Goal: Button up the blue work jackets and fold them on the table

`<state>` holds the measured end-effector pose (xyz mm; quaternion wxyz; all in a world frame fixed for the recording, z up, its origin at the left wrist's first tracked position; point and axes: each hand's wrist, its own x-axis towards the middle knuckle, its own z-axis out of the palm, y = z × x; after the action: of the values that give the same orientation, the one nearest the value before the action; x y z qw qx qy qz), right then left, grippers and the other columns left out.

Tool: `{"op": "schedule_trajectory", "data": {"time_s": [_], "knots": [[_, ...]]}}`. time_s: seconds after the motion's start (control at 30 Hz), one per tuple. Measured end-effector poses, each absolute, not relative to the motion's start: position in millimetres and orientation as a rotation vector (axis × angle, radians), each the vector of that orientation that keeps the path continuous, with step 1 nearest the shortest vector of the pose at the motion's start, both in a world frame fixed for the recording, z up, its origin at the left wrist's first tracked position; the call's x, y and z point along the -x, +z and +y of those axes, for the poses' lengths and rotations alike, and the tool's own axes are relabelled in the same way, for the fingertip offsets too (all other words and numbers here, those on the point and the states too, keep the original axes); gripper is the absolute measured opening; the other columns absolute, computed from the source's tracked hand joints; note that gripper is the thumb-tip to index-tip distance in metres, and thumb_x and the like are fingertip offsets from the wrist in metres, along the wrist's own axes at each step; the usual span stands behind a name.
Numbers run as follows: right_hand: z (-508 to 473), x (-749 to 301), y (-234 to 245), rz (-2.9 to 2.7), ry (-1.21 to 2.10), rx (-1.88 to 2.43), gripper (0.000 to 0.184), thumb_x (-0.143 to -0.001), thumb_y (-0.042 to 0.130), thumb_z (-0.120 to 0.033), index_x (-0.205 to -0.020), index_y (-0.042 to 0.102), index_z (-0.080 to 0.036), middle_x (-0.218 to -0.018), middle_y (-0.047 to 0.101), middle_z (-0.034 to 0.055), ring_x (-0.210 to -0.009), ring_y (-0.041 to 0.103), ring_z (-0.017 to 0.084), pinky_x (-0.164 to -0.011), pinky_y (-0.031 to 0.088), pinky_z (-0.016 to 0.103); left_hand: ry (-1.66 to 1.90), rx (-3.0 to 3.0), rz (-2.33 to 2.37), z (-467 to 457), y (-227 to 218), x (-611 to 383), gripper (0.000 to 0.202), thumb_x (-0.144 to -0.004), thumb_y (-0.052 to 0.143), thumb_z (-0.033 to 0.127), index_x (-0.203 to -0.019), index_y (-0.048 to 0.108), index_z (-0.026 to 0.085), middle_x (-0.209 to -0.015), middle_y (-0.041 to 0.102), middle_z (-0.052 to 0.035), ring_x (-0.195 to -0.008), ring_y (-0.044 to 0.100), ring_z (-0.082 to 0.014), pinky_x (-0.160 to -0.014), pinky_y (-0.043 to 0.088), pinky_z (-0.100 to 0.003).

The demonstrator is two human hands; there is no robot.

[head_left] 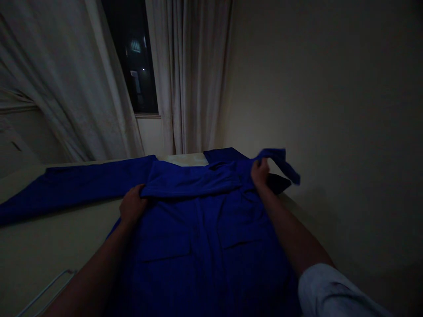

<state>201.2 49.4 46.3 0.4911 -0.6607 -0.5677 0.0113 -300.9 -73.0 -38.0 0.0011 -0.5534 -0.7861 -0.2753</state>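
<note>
A blue work jacket (205, 229) lies spread out before me, its two flap pockets facing up. One long sleeve (95, 180) stretches out to the left. Across the far end a wide band of the cloth (191, 178) is folded over. My left hand (132, 204) is closed on the left corner of that band. At the far right, my right hand (260, 172) grips a bunched part of the jacket, and a strip of blue cloth (286, 165) rises in a loop beyond it. The fingertips of both hands are partly hidden.
The jacket rests on a pale, bed-like surface (82, 237). A thin white wire piece (46, 288), perhaps a hanger, lies at the lower left. Long curtains (194, 75) hang beside a dark window (135, 57) at the back. A plain wall (330, 110) borders the right side. The light is dim.
</note>
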Motion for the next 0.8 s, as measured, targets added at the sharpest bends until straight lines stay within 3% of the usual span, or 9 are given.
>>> {"op": "schedule_trajectory", "data": {"time_s": [0.03, 0.17, 0.4, 0.53, 0.6, 0.8], "knots": [[47, -179, 39, -1.675, 0.071, 1.553, 0.036, -0.106, 0.047, -0.026, -0.134, 0.063, -0.010, -0.129, 0.067, 0.0189, -0.116, 0.062, 0.028, -0.105, 0.047, 0.039, -0.870, 1.734, -2.474, -73, -38, 301, 0.054, -0.090, 0.056, 0.031, -0.143, 0.059, 0.022, -0.143, 0.065, -0.0131, -0.126, 0.063, -0.0348, -0.099, 0.054, -0.045], [25, -108, -5, -2.244, 0.284, 1.348, 0.052, -0.086, 0.078, -0.029, -0.136, 0.068, -0.022, -0.121, 0.071, 0.0081, -0.108, 0.065, 0.023, -0.098, 0.050, 0.031, -0.949, 1.695, -2.502, -75, -38, 301, 0.054, -0.091, 0.057, 0.033, -0.144, 0.059, 0.022, -0.144, 0.065, -0.0128, -0.127, 0.063, -0.0346, -0.101, 0.054, -0.045], [-8, -100, -48, -2.344, 0.004, 1.443, 0.048, -0.100, 0.061, -0.043, -0.143, 0.066, -0.022, -0.126, 0.064, 0.0129, -0.115, 0.059, 0.026, -0.102, 0.044, 0.038, -1.037, 1.703, -2.530, -73, -38, 304, 0.082, -0.089, 0.062, 0.033, -0.163, 0.030, 0.026, -0.147, 0.064, -0.0099, -0.129, 0.062, -0.0368, -0.103, 0.053, -0.051], [-7, -99, -48, -2.182, -0.118, 1.543, 0.047, -0.102, 0.056, -0.051, -0.141, 0.066, -0.025, -0.143, 0.061, 0.0131, -0.132, 0.049, 0.032, -0.110, 0.036, 0.048, -0.886, 1.790, -2.483, -74, -40, 305, 0.074, -0.087, 0.062, 0.025, -0.158, 0.043, 0.029, -0.148, 0.062, -0.0107, -0.132, 0.060, -0.0369, -0.102, 0.054, -0.050], [-8, -95, -44, -2.136, -0.106, 1.608, 0.045, -0.105, 0.051, -0.048, -0.139, 0.066, -0.023, -0.143, 0.063, 0.0133, -0.131, 0.050, 0.032, -0.112, 0.034, 0.048, -0.812, 1.807, -2.462, -75, -38, 303, 0.071, -0.086, 0.061, 0.022, -0.155, 0.048, 0.026, -0.149, 0.060, -0.0137, -0.133, 0.059, -0.0381, -0.104, 0.054, -0.051], [-49, -105, -16, -2.161, 0.049, 1.479, 0.043, -0.105, 0.050, -0.033, -0.145, 0.059, -0.019, -0.143, 0.062, 0.0136, -0.131, 0.054, 0.028, -0.115, 0.038, 0.044, -0.649, 1.891, -2.398, -99, -18, 286, 0.074, -0.094, 0.053, 0.028, -0.158, 0.034, -0.002, -0.156, 0.044, -0.0324, -0.144, 0.047, -0.0418, -0.117, 0.043, -0.050]]}}
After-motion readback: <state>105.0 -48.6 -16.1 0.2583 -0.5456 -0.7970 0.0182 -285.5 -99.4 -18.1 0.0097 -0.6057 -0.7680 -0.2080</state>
